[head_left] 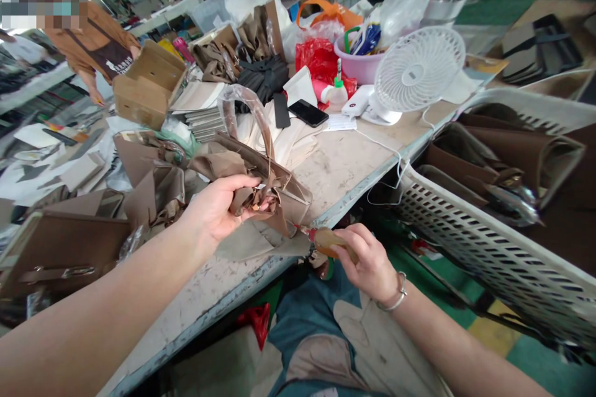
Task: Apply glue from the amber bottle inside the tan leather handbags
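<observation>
Near the middle of the view, my left hand [226, 208] is closed around brown straps with small metal pieces, which belong to a brown bag [291, 192] lying at the table edge. A clear-wrapped handle [249, 108] arches up behind it. My right hand [365, 258] grips the wooden handle of a small tool [330, 242]. The tool's reddish tip points left toward the bag's lower corner, just over the table edge. Whether the tip touches the bag is too small to tell.
More brown bags [79, 242] lie at left on the table [344, 170]. A white fan [416, 71], black phone [308, 113] and glue bottle [338, 96] stand behind. At right is a white basket [465, 229] of bags. A person [93, 43] stands at the back left.
</observation>
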Demonstrator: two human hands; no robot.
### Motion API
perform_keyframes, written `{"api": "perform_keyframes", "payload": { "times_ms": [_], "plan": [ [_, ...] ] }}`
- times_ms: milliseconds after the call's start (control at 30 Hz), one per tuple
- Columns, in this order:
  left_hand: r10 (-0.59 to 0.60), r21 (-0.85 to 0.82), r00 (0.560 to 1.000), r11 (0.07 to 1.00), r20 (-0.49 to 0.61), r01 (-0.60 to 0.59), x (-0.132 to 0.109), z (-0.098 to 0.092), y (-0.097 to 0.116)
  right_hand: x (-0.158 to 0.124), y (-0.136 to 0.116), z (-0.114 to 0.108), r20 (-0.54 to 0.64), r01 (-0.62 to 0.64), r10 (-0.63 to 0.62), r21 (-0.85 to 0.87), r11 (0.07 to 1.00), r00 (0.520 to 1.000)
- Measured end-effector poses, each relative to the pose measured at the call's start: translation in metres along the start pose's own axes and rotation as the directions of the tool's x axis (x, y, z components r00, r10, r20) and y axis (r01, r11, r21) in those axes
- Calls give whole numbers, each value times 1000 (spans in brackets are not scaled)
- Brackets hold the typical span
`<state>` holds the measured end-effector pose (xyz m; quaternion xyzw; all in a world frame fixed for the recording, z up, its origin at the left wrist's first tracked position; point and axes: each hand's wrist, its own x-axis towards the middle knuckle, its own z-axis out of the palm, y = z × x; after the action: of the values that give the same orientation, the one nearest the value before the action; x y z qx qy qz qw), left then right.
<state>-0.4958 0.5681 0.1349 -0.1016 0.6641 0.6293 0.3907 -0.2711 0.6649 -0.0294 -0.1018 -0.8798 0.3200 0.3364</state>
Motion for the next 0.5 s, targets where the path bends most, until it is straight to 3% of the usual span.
{"api": "perform_keyframes", "payload": {
  "times_ms": [167,267,367,500],
  "plan": [
    [54,46,997,997,62,-57,1,1,-1,1,-4,2,73,100,-97,-35,994,993],
    [48,36,997,998,61,-50,1,2,0,-1,1,1,25,78,-76,-89,993,997],
    [43,27,998,999,49,-44,3,5,0,0,3,0,-10,36,-36,-32,999,999],
    [56,32,996,998,72,-58,7,8,0,1,3,2,49,75,-75,-3,997,996]
  ]
}}
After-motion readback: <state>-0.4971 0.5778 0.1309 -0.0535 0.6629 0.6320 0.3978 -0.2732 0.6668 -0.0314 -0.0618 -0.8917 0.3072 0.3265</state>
